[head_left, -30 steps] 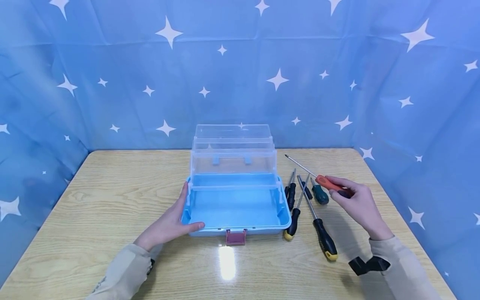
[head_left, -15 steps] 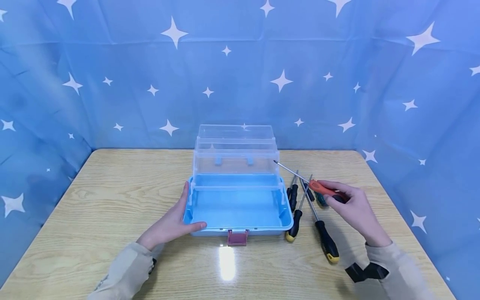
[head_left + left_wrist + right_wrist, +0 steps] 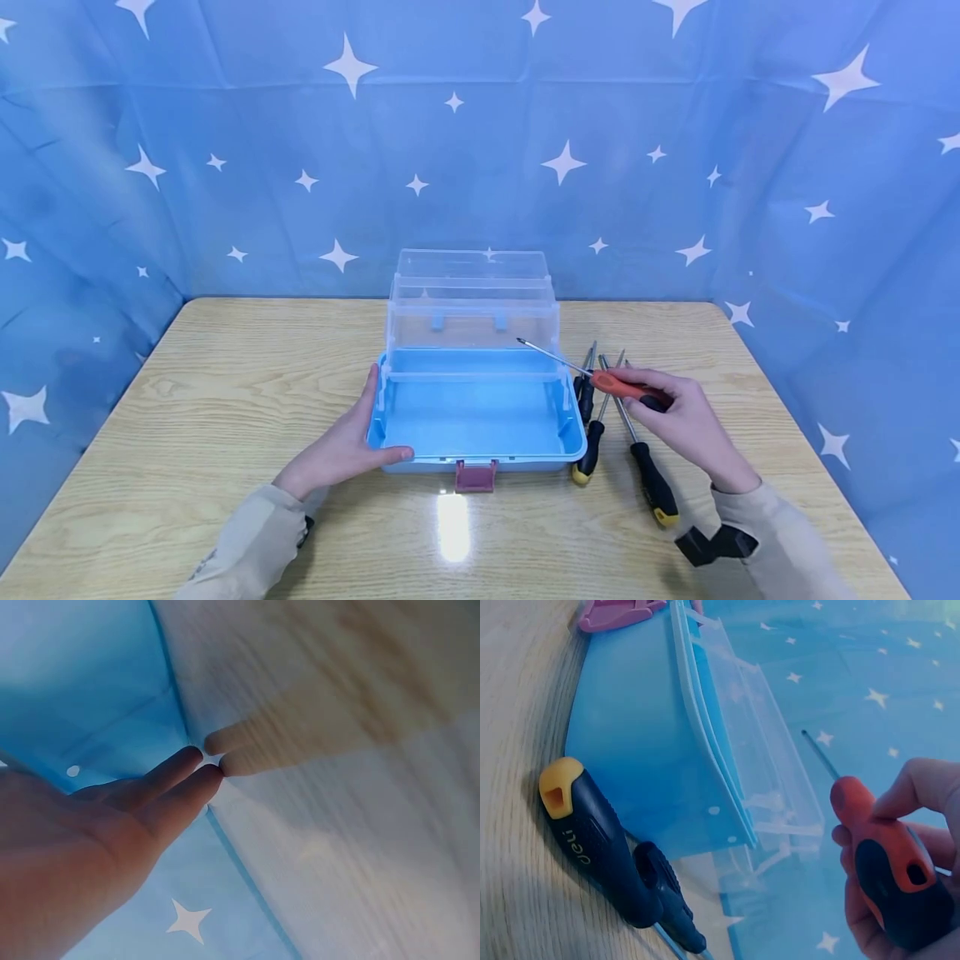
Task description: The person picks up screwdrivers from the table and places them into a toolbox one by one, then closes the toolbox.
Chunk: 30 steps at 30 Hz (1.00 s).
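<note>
My right hand [image 3: 678, 425] grips an orange-and-black screwdriver [image 3: 618, 385] by its handle, the shaft slanting up and left. Its tip is over the right part of a blue toolbox [image 3: 472, 417], whose clear lid [image 3: 468, 287] stands raised at the back. In the right wrist view the screwdriver [image 3: 889, 862] is off the table, thumb and fingers around the handle. My left hand [image 3: 341, 446] rests on the toolbox's left side, thumb along the front rim. The left wrist view shows fingers of the left hand [image 3: 112, 832] stretched out straight.
Several screwdrivers lie right of the toolbox; one black-and-yellow screwdriver [image 3: 654, 483] points away from me, and another screwdriver [image 3: 588, 450] lies closer to the box wall. A purple latch [image 3: 475, 477] hangs at the front. A starry blue cloth [image 3: 480, 150] surrounds the wooden table [image 3: 262, 358].
My right hand has carried the orange-and-black screwdriver left, from above the other screwdrivers until its tip is over the toolbox. The left hand has stayed at the toolbox.
</note>
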Motion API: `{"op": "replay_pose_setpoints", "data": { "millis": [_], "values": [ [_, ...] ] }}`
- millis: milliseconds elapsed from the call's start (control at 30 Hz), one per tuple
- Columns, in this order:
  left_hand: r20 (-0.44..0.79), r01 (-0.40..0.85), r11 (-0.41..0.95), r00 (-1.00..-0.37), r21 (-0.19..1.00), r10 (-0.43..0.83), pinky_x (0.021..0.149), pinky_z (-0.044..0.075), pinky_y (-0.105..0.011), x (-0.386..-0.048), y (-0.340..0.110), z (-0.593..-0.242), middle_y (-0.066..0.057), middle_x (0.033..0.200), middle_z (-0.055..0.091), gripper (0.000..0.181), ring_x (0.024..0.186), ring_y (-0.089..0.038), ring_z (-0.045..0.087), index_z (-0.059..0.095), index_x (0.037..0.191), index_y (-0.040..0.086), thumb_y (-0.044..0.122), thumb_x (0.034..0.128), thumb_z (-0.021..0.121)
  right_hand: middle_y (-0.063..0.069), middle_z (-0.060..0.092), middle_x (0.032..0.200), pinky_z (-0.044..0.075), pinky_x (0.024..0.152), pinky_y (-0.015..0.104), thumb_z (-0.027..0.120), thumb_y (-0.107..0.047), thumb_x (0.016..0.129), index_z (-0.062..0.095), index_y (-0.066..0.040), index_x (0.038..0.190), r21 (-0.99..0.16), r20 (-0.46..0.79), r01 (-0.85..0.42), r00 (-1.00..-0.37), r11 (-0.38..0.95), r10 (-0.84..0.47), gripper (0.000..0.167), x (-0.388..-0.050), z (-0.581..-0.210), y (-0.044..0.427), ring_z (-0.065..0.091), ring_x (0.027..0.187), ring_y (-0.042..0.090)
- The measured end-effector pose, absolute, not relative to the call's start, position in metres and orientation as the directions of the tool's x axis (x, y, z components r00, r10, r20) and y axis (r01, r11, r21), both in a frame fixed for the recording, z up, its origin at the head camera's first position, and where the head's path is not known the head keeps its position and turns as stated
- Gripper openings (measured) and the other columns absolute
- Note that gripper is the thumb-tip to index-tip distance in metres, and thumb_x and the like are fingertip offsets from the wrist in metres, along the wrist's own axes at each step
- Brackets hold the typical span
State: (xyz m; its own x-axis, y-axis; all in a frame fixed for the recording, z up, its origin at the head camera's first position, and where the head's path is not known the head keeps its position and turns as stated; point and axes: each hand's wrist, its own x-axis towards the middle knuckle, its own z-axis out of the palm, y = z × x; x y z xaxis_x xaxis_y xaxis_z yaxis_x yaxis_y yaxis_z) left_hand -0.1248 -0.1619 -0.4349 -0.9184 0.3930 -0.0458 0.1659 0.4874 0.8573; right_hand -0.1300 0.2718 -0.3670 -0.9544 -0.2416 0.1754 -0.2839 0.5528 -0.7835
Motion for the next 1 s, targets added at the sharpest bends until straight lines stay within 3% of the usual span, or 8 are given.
{"op": "replay_pose_setpoints", "data": {
  "millis": [267, 733, 1000],
  "values": [
    [-0.028, 0.185, 0.489, -0.918, 0.853, 0.396, 0.108, 0.023, -0.06, -0.125, -0.162, -0.432, -0.02, 0.159, 0.004, 0.123, 0.141, -0.043, 0.016, -0.015, 0.153, 0.008, 0.038, 0.0797, 0.079, 0.019, 0.062, 0.107, 0.037, 0.042, 0.026, 0.062, 0.001, 0.088, 0.066, -0.004, 0.124, -0.808, 0.126, -0.25, -0.958, 0.533, -0.258, 0.036, -0.131, -0.368, 0.261, 0.044, 0.048, 0.014],
    [-0.066, 0.16, 0.503, -0.913, 0.849, 0.403, 0.11, 0.015, -0.059, -0.126, -0.161, -0.431, -0.019, 0.158, -0.009, 0.125, 0.143, -0.041, 0.004, -0.019, 0.151, 0.01, 0.041, 0.0801, 0.078, 0.011, 0.06, 0.09, 0.034, 0.043, 0.024, 0.064, 0.003, 0.085, 0.067, -0.005, 0.122, -0.794, 0.116, -0.284, -0.939, 0.537, -0.325, 0.038, -0.14, -0.371, 0.244, 0.038, 0.047, 0.011],
    [-0.072, 0.152, 0.489, -0.91, 0.859, 0.409, 0.11, 0.015, -0.059, -0.127, -0.161, -0.433, -0.018, 0.158, -0.011, 0.125, 0.143, -0.041, 0.003, -0.019, 0.152, 0.012, 0.041, 0.08, 0.078, 0.013, 0.064, 0.1, 0.036, 0.045, 0.024, 0.064, 0.001, 0.084, 0.067, -0.007, 0.122, -0.797, 0.079, -0.279, -0.927, 0.535, -0.365, 0.039, -0.145, -0.373, 0.237, 0.043, 0.051, 0.014]
  ]
}}
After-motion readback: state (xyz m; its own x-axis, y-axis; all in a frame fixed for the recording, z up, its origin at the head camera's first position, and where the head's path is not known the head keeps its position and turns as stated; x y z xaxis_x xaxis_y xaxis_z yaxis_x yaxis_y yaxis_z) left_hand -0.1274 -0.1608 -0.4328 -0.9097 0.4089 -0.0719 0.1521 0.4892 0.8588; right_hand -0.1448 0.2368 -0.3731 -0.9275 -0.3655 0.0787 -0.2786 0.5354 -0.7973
